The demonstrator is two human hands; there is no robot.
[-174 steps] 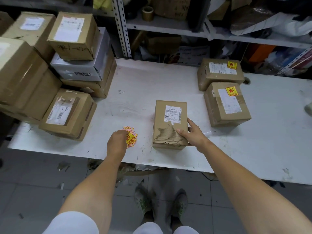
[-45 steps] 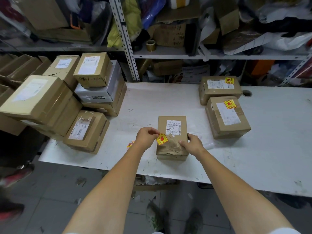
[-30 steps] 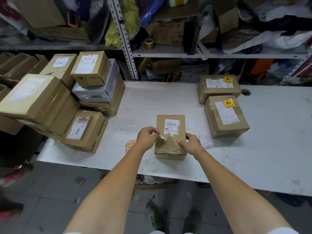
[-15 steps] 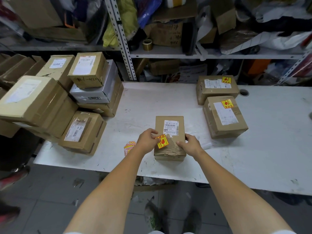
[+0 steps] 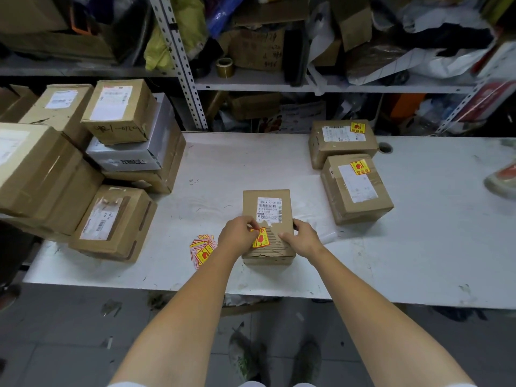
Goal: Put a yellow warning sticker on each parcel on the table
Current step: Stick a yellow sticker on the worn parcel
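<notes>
A white table (image 5: 237, 163) in a cluttered stockroom, metal shelving (image 5: 279, 82) packed with boxes and bags right behind it, and here's the action at the near edge. A small brown parcel (image 5: 266, 199) sits in the middle of the table, close to the front, white shipping label up, its near end torn down to bare corrugated card. The yellow warning sticker (image 5: 260, 238) is on top of it, just below that label and a little tilted, pinched at its left side by the left hand (image 5: 237, 233). The right hand (image 5: 303, 238) grips the parcel's right side, fingers curled over the edge, thumb lying on top just beside the sticker. To the left of the parcel, touching the table, a loose pile of spare stickers (image 5: 202, 248). Out to the right, two more brown parcels, the nearer one (image 5: 356, 196) and the farther one (image 5: 342, 146), each showing a yellow sticker at its top right corner. Over on the left, a heap of parcels (image 5: 111, 222), stacked and leaning on each other. Up on the shelf, a roll of tape (image 5: 225, 67).
</notes>
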